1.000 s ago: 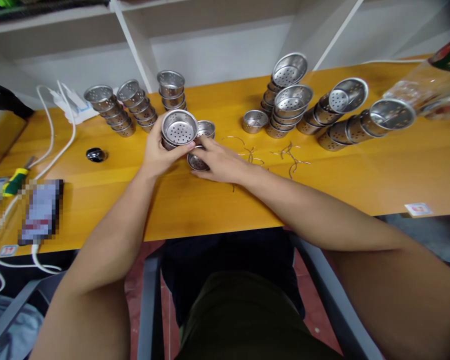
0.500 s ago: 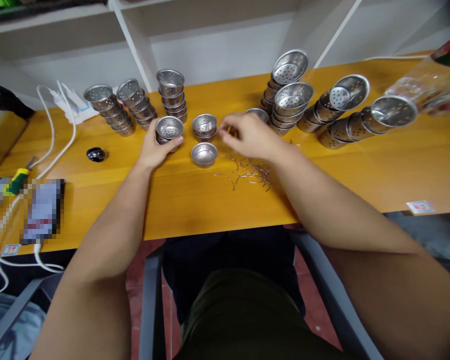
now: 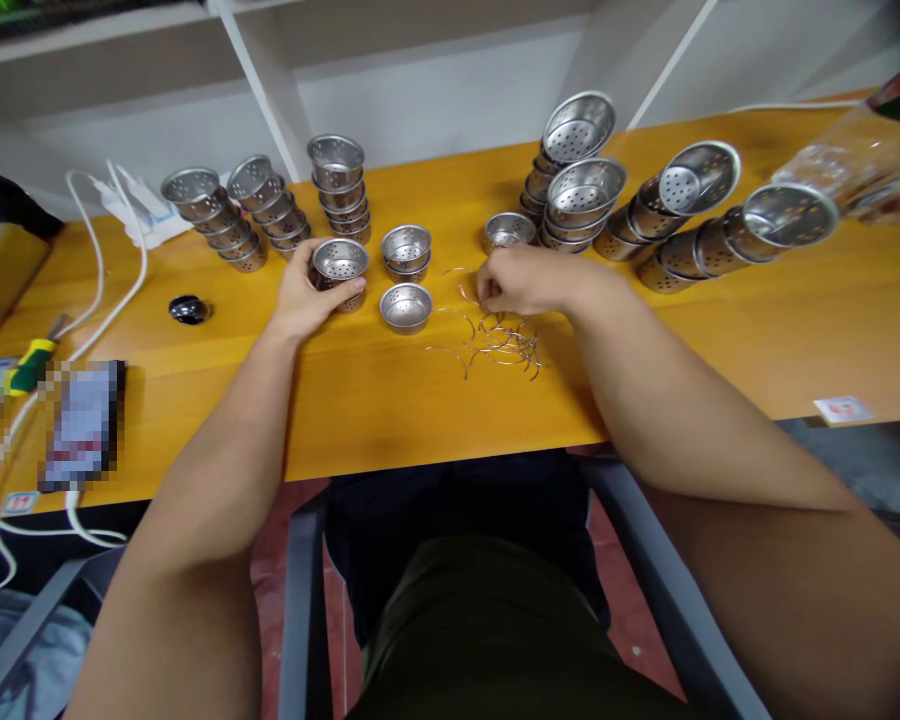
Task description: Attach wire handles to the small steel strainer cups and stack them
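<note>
Clasping cups (image 3: pixel 341 261) with left hand (image 3: pixel 301 296), left of wire pile (image 3: pixel 516 345). Apparently picking there with right hand (image 3: pixel 521 280); cannot tell if gripping. Likely needs fine pinch.

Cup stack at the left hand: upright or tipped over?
Upright. The perforated metal cup stack stands with its open rim facing up, holes inside visible from above; the left hand curls around its side.
</note>
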The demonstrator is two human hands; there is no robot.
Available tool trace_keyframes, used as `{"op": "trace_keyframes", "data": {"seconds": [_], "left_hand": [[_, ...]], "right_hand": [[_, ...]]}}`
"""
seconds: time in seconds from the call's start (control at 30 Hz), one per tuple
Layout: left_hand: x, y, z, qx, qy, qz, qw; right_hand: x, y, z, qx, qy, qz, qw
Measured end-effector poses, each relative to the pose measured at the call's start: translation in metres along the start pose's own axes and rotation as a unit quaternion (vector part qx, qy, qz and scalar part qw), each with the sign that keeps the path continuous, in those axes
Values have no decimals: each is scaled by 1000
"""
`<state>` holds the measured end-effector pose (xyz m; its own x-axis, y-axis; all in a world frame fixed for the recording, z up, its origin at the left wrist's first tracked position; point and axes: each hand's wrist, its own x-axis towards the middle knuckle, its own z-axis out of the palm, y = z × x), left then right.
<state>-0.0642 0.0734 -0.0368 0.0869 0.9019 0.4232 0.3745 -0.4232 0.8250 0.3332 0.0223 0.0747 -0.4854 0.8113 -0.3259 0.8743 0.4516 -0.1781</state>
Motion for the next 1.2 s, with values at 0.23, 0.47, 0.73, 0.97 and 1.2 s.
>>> {"op": "trace_keyframes", "data": {"seconds": [0.23,0.47,0.73,0.97,1.2], "left_hand": [[0,12,0,42,46,101,993],[-24,72,28,50,35,136,989],[-41,83,42,18,-33,181,983],[-43,85,51,-55,-43,181,981],[-51,94,61,-17,-60,109,992]], "right_hand": [[-4,-33,-2,-138,0,38,990],[8,-15,11,-147,39,-14,988],[-6,20,-2,110,186,-65,974],[-7,18,1,393,331,-175,840],[-2,-41,20,398,398,-210,799]]}}
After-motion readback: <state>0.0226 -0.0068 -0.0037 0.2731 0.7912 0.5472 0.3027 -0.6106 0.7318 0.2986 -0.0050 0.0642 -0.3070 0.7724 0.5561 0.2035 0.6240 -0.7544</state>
